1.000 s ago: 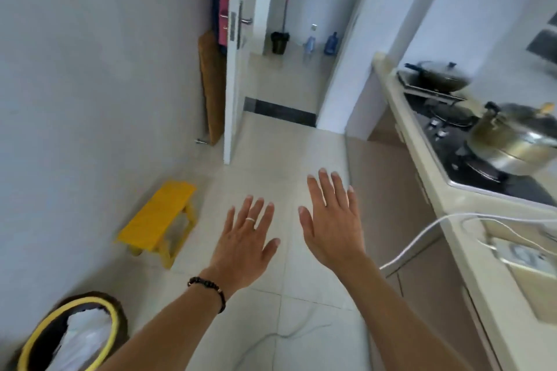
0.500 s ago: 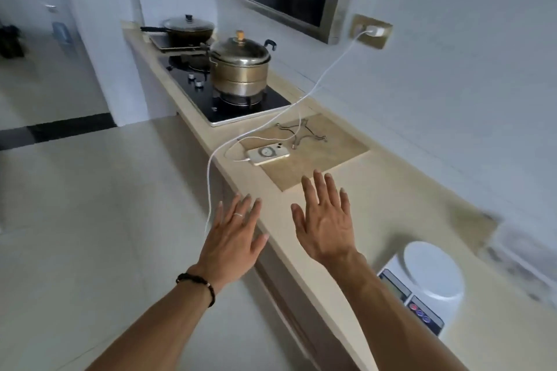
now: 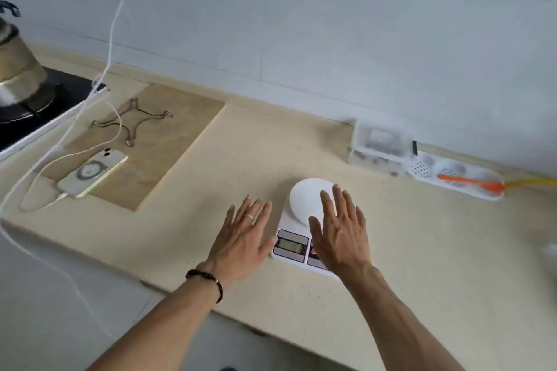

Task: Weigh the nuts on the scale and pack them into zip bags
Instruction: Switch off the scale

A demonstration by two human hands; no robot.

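A white kitchen scale [image 3: 297,221] with a round platform and a small display sits on the beige countertop [image 3: 271,153], near its front edge. My left hand [image 3: 242,239] hovers flat, fingers spread, just left of the scale. My right hand [image 3: 339,232] is spread flat over the scale's right side and hides part of the platform and the buttons. Neither hand holds anything. A clear plastic container [image 3: 381,147] with dark blurred contents stands by the wall behind the scale; whether it holds nuts or bags I cannot tell.
A phone [image 3: 93,171] on a white charging cable [image 3: 113,38] lies on a tan board [image 3: 168,141] at left, beside a wire trivet [image 3: 132,121]. A pot [image 3: 18,66] stands on the black hob at far left. A white tray [image 3: 458,177] with an orange utensil sits at the right.
The view has swung right from the floor and doorway, past the hob, onto the countertop. Both hands stay spread and now hover at the scale instead of over the floor.
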